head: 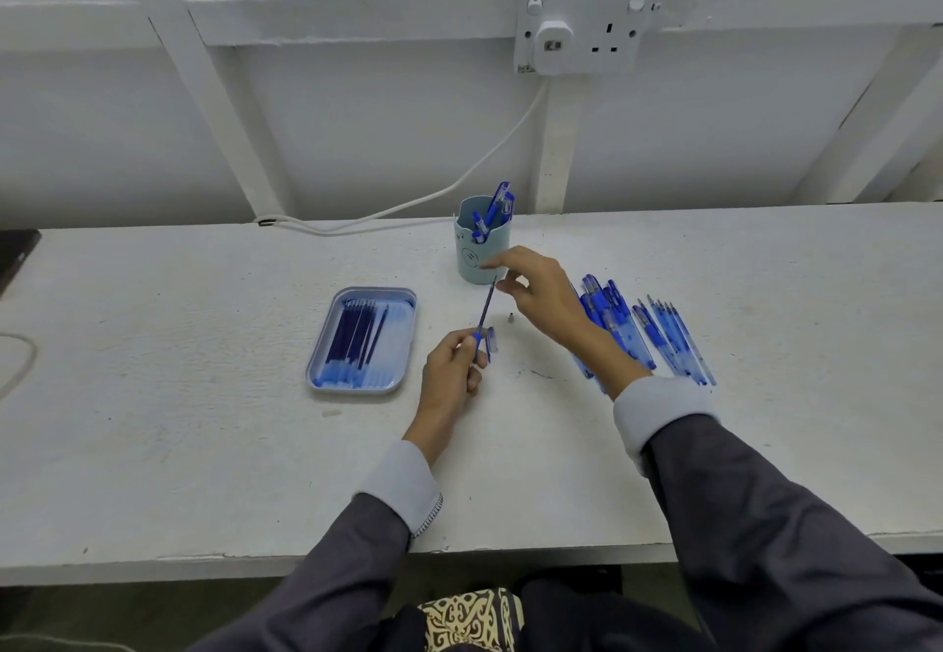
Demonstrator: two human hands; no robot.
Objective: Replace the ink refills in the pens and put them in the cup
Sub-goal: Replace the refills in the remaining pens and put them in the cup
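Observation:
My left hand (451, 368) grips the lower end of a blue pen barrel with a thin blue refill (487, 305) sticking up out of it. My right hand (536, 289) hovers at the refill's top end, thumb and forefinger close to its tip; whether they touch it I cannot tell. A small grey pen tip (510, 317) lies on the table between the hands. The light blue cup (480, 243) stands just behind, holding several blue pens. A blue tray (326, 345) of refills lies to the left. A pile of blue pens (658, 332) lies to the right, partly hidden by my right forearm.
A white cable (408, 207) runs along the back of the white table (204, 447) up to a wall socket (581, 29). A dark object (15, 253) sits at the far left edge. The table's front edge is near my lap.

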